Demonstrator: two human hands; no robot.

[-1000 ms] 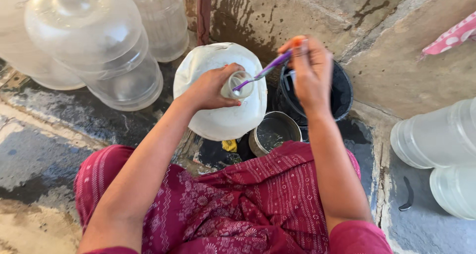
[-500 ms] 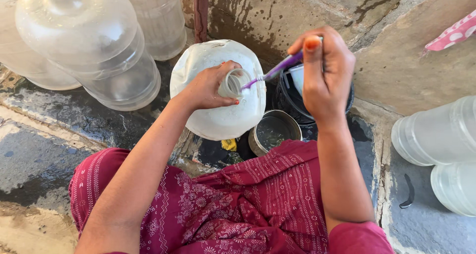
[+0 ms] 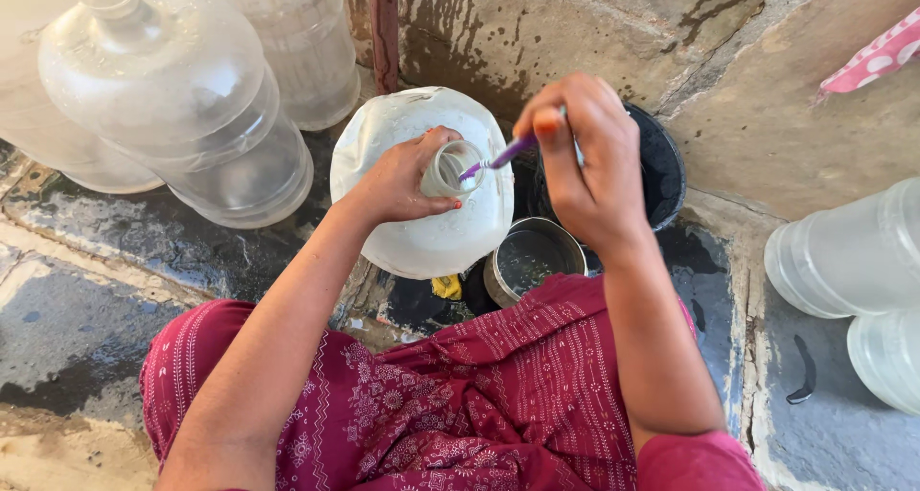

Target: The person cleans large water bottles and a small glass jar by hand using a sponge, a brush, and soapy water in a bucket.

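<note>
The person crouches on the wet stone floor (image 3: 86, 290) with a big translucent water jug (image 3: 422, 232) between the knees and the wall. The left hand (image 3: 398, 177) has its fingers wrapped tight around the jug's neck (image 3: 448, 168), steadying it. The right hand (image 3: 585, 170) is closed around a purple-handled brush (image 3: 503, 153) whose tip pokes into the mouth of the neck.

That jug looks light if empty but bulky, thin-walled and a bit springy — and wet, so likely slick. The neck seems the sure place to hold; the round body would slide under a palm. The brush is thin and stiff, pinched near its far end.

Room is tight. A small steel bowl (image 3: 534, 258) sits just beside the jug, touching or nearly so, and a dark bucket (image 3: 661, 165) stands behind the right hand, close to the wall (image 3: 575, 31). More clear jugs (image 3: 172, 98) crowd the left, and others (image 3: 843, 261) lie on the right — the freest space is over the lap.
</note>
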